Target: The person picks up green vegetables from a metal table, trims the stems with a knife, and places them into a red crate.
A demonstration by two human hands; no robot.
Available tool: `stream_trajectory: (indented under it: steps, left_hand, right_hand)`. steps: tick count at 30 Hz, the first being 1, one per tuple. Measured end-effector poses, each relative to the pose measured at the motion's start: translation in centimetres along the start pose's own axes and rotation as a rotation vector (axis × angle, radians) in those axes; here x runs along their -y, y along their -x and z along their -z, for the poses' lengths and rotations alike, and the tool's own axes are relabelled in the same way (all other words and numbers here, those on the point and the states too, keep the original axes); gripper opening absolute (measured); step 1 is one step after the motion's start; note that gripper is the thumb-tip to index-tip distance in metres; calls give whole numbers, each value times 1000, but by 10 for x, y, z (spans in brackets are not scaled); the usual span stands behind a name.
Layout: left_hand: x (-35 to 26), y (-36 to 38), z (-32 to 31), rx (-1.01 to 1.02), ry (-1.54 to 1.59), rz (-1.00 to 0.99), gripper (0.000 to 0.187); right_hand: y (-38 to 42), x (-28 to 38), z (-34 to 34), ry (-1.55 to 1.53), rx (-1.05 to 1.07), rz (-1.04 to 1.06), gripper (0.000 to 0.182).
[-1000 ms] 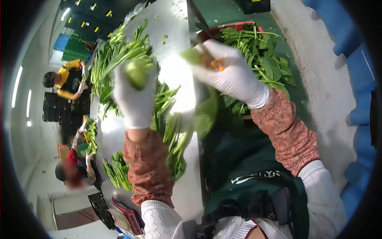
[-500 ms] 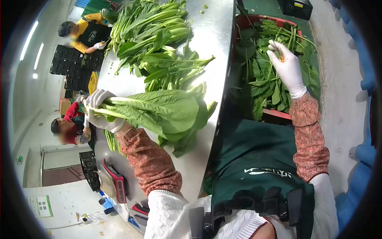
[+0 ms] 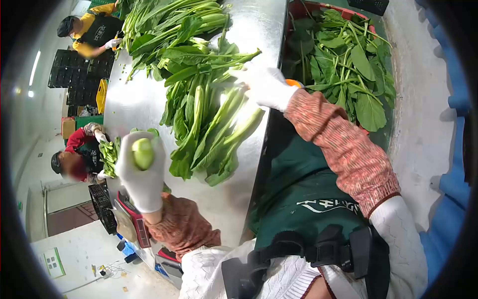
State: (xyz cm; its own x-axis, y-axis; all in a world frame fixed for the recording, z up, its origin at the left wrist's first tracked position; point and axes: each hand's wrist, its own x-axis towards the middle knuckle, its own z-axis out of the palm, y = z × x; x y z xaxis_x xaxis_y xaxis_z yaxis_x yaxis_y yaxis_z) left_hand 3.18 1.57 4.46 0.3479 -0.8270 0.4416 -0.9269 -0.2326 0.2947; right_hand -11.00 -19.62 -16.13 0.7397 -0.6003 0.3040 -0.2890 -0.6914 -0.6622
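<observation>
- Gripping a green vegetable (image 3: pixel 143 154), your left hand (image 3: pixel 142 185) is closed around it over the surface's (image 3: pixel 214 200) left side, the pale base facing you.
- Your right hand (image 3: pixel 265 88) reaches over the stalks of the leafy greens (image 3: pixel 196 112) at the surface's right edge; you cannot tell whether its fingers grasp any.
- An orange piece (image 3: pixel 294 83) shows beside that wrist.
- More leafy stalks (image 3: pixel 172 25) lie farther off on the surface.
- To your far right, loose leaves (image 3: pixel 343 62) fill a red bin (image 3: pixel 342 8).
- Two co-workers in dark aprons (image 3: pixel 103 34) stand across on the left.
</observation>
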Motion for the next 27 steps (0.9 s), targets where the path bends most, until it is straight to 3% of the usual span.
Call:
stream_trajectory:
  steps: [2, 5, 6, 9, 11, 15, 19, 21, 25, 27]
  left_hand:
    - [-6, 7, -17, 52, 11, -40, 14]
    - [-7, 18, -36, 134, 12, -23, 17]
    - [-7, 20, -41, 130, -6, -25, 18]
    - [-7, 23, -52, 119, -37, -48, 21]
    - [-10, 18, -52, 78, -63, -75, 20]
    - [-29, 0, -38, -62, -114, -150, 19]
    - [-54, -18, -28, -272, -41, -237, 23]
    - [-62, -27, -24, -346, -49, -227, 26]
    - [-91, -55, -26, -77, 27, -415, 32]
    - [-96, -68, -36, 183, 91, -440, 31]
  right_hand:
    - [-14, -14, -28, 391, -65, 188, 34]
    - [-19, -22, -12, 217, 71, 150, 31]
    - [-19, -13, 3, 134, 175, 52, 29]
    - [-12, -7, 28, -295, 238, -66, 30]
    - [-9, 3, 41, -654, 97, -16, 26]
    - [-14, 34, 76, -890, -156, 64, 24]
    - [-5, 57, 141, -786, -168, -36, 23]
    - [1, 62, 153, -773, -229, 83, 26]
    - [13, 71, 166, -601, -236, 317, 26]
    - [17, 67, 165, -540, -234, 371, 25]
